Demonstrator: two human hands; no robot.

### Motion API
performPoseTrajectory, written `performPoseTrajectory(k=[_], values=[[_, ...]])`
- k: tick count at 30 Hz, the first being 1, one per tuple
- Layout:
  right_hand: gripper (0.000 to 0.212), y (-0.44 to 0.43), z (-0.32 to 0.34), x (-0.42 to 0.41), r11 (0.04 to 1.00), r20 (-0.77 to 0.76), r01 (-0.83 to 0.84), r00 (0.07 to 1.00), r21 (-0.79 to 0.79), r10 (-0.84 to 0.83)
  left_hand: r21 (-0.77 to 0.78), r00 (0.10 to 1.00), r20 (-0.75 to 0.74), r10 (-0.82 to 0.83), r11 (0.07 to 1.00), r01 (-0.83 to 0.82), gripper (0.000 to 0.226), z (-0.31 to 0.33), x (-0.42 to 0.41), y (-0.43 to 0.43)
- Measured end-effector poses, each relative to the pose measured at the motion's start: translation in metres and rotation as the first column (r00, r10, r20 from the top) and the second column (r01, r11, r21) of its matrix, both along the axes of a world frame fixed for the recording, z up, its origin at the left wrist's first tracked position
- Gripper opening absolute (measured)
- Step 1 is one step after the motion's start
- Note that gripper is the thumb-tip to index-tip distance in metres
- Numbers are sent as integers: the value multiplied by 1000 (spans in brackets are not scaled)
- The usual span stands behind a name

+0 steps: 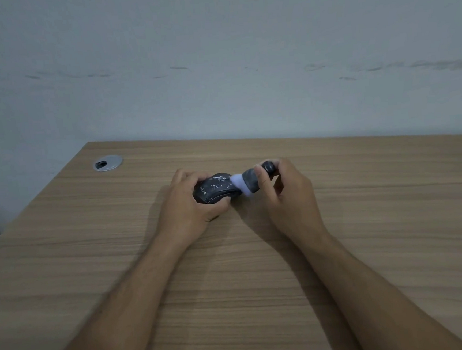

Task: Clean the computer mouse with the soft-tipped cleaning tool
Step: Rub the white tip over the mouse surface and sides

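So the whole thing sits on a light brown wood-grain laminate table [263, 297], with horizontal grain streaks running across it and nothing else on top apart from a round silver cable grommet [108, 163] set into the far left corner, dark opening showing on its left side. Behind the table is a plain pale grey-blue wall [213, 50], kinda scuffed, with a loose band of dark smudges and scratches running across it around mid height. The lighting is dim and flat, with soft shadows under both forearms. The black computer mouse with white specks and pale lettering on its shell [215, 188] is roughly in the middle of the table, toward the far side, tipped up a bit in the left hand [190, 206], whose fingers are wrapped round its far side with the thumb along the near edge. The right hand [284, 195] pinches the dark grey cleaning tool with a soft white tip [248, 181], fingers closed narrow around its dark barrel, and the white tip is touching the right end of the mouse. The picture is a bit blurry, so I can't tell what the lettering says.
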State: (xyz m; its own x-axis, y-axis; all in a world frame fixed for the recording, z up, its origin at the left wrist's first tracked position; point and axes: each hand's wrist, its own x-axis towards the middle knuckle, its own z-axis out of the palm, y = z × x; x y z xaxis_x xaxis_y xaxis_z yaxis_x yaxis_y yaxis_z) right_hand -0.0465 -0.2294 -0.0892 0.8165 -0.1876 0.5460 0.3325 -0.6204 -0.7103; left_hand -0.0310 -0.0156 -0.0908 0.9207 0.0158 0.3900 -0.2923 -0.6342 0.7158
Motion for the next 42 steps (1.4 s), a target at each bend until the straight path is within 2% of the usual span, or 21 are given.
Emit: performPoseTrajectory(k=[3, 5, 8, 11, 14, 16, 18, 20, 22, 26, 30, 32, 35, 38, 42], values=[[18, -1, 1, 7, 996, 1, 64, 998, 63, -64, 0, 1000, 5, -14, 1000, 14, 50, 0, 1, 0], [20, -1, 2, 10, 995, -9, 30, 1000, 91, -30, -5, 1000, 5, -25, 1000, 25, 51, 0, 0, 1], [18, 1, 1, 13, 999, -10, -5, 1000, 47, 6, -1, 999, -8, -31, 1000, 31, 51, 1, 1, 2], [19, 0, 3, 15, 994, 3, 41, 999, 99, -41, -19, 999, -15, -48, 999, 48, 51, 3, 1, 2], [17, 2, 4, 13, 997, -3, -54, 999, 53, 54, -1, 998, -18, -56, 998, 56, 53, 2, 1, 3], [17, 2, 2, 15, 999, 1, -26, 1000, 34, 26, -5, 998, -25, -64, 998, 64, 57, 1, 2, 5], [19, 0, 2, 16, 996, 10, 29, 1000, 79, -30, -29, 997, -31, -78, 997, 77, 55, 1, 3, 6], [21, -2, 3, 14, 994, 2, -7, 1000, 110, 7, -44, 996, -27, -83, 996, 81, 54, 1, 2, 6], [19, -1, 2, 10, 996, -12, -45, 999, 72, 46, -51, 996, -20, -82, 995, 81, 54, 3, 1, 6], [19, -2, 4, 10, 994, -16, 46, 999, 98, -44, -83, 996, -13, -86, 993, 85, 51, 6, 0, 5], [17, -3, 5, 2, 994, -19, -24, 999, 108, 26, -77, 996, -6, -90, 993, 89, 50, 6, -1, 4], [15, -2, 3, 0, 996, -36, 3, 999, 88, 0, -88, 995, -8, -96, 992, 95, 50, 5, 0, 4], [16, -5, 7, 0, 986, -48, 73, 997, 148, -67, -79, 996, -3, -88, 993, 88, 50, 3, 1, 2], [17, -6, 9, -8, 990, -12, 30, 1000, 141, -29, -67, 997, 5, -82, 994, 82, 49, 1, 1, 0], [15, -4, 7, -9, 993, -62, 39, 998, 115, -32, -83, 997, 23, -73, 994, 75, 49, 1, 2, 1]])
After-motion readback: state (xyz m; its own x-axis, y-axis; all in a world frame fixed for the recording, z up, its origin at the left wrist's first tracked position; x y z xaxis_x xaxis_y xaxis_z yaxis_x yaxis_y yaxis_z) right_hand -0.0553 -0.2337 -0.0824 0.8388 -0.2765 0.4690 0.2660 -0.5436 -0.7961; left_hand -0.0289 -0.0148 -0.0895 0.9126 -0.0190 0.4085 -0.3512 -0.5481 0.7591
